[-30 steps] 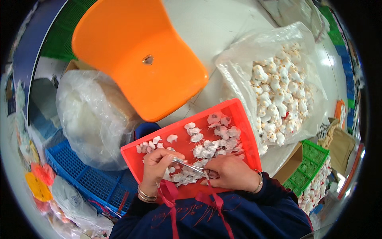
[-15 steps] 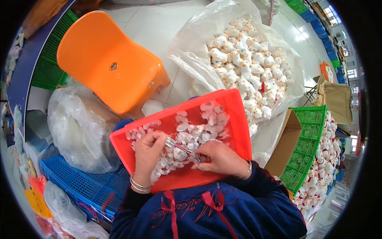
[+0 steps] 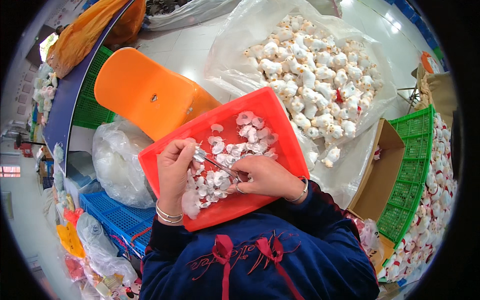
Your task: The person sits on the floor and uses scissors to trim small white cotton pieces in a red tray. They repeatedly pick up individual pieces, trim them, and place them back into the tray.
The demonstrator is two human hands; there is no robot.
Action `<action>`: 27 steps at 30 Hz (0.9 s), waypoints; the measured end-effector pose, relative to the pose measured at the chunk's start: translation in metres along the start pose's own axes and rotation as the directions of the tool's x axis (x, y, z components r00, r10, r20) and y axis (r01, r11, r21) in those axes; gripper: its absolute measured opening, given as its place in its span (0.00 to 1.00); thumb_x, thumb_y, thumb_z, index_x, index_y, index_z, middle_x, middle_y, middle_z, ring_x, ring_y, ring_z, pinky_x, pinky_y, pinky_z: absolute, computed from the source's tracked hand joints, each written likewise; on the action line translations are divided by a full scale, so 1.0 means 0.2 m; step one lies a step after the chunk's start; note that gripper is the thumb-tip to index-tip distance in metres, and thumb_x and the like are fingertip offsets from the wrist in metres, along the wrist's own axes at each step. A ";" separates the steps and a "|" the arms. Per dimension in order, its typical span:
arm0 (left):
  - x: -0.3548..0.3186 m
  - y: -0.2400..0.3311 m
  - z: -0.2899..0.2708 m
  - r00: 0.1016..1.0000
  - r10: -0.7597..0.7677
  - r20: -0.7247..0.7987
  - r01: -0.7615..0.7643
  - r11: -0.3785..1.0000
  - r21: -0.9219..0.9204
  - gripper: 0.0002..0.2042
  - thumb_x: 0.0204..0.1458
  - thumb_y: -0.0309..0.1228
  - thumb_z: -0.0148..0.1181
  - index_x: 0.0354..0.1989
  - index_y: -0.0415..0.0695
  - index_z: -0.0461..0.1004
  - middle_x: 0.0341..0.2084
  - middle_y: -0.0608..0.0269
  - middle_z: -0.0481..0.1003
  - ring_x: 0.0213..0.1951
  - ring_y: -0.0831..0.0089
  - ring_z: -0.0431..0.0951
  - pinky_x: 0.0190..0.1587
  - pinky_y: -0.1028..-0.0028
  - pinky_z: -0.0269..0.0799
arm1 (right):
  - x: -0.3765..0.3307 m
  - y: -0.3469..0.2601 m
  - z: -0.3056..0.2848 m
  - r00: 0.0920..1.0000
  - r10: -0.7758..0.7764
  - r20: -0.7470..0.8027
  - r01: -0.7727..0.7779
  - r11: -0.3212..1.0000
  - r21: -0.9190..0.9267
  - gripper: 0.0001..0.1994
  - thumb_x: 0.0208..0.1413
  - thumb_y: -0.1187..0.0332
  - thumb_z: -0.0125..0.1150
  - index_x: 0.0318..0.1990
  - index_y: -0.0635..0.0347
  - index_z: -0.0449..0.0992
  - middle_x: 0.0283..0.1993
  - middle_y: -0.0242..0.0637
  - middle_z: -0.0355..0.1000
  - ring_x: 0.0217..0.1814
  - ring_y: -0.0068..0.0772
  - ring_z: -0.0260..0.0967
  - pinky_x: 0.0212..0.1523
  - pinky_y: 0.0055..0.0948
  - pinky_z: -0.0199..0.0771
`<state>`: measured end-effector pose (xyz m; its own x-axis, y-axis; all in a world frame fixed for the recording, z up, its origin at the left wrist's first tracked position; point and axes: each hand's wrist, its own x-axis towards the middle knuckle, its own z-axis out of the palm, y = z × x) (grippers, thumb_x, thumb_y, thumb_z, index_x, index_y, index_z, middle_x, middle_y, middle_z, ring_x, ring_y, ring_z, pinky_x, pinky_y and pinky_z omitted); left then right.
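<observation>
On my lap a red plastic tray lies tilted, with many small white plush pieces loose in it. My left hand is closed in a pinch on a small white-grey plush piece above the tray's left part. Slim metal forceps with ring handles reach from my right hand to that piece. The fingers of my right hand are wrapped round the handles, partly hiding them. Exactly how the tips meet the piece is too small to tell.
Beyond the tray, a large clear bag holds a heap of white stuffed toys. An orange chair stands at the far left, above a blue crate. A cardboard box and green crate flank me on the right.
My view has shifted, and the tray appears turned and slightly higher. Both hands stay together at the plush piece; the forceps now point into it from a slightly different angle.
</observation>
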<state>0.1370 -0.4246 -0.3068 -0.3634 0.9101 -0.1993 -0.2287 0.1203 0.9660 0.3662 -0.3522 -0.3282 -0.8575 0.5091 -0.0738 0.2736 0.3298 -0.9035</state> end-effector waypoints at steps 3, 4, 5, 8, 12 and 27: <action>0.02 -0.01 0.02 0.999 -0.036 0.021 0.035 0.999 0.032 0.05 0.65 0.27 0.58 0.38 0.39 0.77 0.26 0.66 0.78 0.22 0.84 0.74 0.23 0.85 0.66 | -0.02 0.02 -0.04 1.000 -0.011 -0.026 0.011 1.000 0.012 0.17 0.53 0.55 0.71 0.35 0.61 0.77 0.26 0.41 0.71 0.34 0.47 0.72 0.35 0.42 0.70; 0.03 -0.02 0.03 0.998 -0.055 0.021 0.054 0.997 0.046 0.06 0.65 0.26 0.57 0.38 0.38 0.76 0.26 0.65 0.78 0.21 0.84 0.73 0.22 0.85 0.66 | -0.03 0.02 -0.05 0.999 -0.001 -0.034 0.001 1.000 0.013 0.17 0.53 0.55 0.71 0.34 0.60 0.77 0.26 0.41 0.71 0.34 0.47 0.72 0.35 0.43 0.70; 0.04 -0.03 0.03 0.997 -0.074 0.020 0.072 0.996 0.061 0.06 0.66 0.26 0.55 0.38 0.37 0.76 0.27 0.64 0.78 0.20 0.84 0.72 0.22 0.86 0.65 | -0.03 0.01 -0.07 1.000 0.020 -0.022 -0.020 1.000 0.016 0.17 0.53 0.55 0.71 0.34 0.60 0.77 0.26 0.40 0.71 0.33 0.47 0.72 0.35 0.43 0.70; 0.07 -0.04 0.02 0.994 -0.110 0.027 0.108 0.992 0.066 0.06 0.66 0.25 0.54 0.38 0.37 0.75 0.28 0.63 0.79 0.21 0.84 0.73 0.22 0.86 0.65 | -0.01 0.00 -0.09 0.998 0.065 0.012 -0.065 0.997 0.029 0.16 0.53 0.56 0.71 0.34 0.60 0.77 0.26 0.40 0.73 0.34 0.48 0.73 0.35 0.44 0.72; 0.07 -0.06 -0.02 0.989 -0.145 0.018 0.144 0.989 0.033 0.03 0.63 0.25 0.60 0.38 0.39 0.78 0.30 0.65 0.79 0.22 0.83 0.76 0.24 0.85 0.68 | 0.04 0.02 -0.10 0.999 0.039 0.024 -0.038 0.999 -0.017 0.15 0.53 0.56 0.71 0.35 0.59 0.77 0.28 0.39 0.74 0.35 0.47 0.74 0.36 0.44 0.73; 0.13 0.06 0.27 0.961 0.008 0.278 -0.013 1.000 0.015 0.03 0.63 0.25 0.60 0.41 0.39 0.78 0.35 0.65 0.78 0.26 0.86 0.76 0.27 0.86 0.70 | -0.13 0.02 -0.17 0.976 0.033 -0.216 -0.034 0.999 -0.001 0.16 0.48 0.61 0.76 0.34 0.61 0.75 0.29 0.40 0.73 0.35 0.46 0.72 0.37 0.40 0.71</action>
<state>0.1734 -0.3769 -0.2907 -0.0996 0.9854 -0.1381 -0.2105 0.1148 0.9708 0.4043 -0.3368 -0.3153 -0.7337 0.6794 -0.0104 0.3027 0.3131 -0.9002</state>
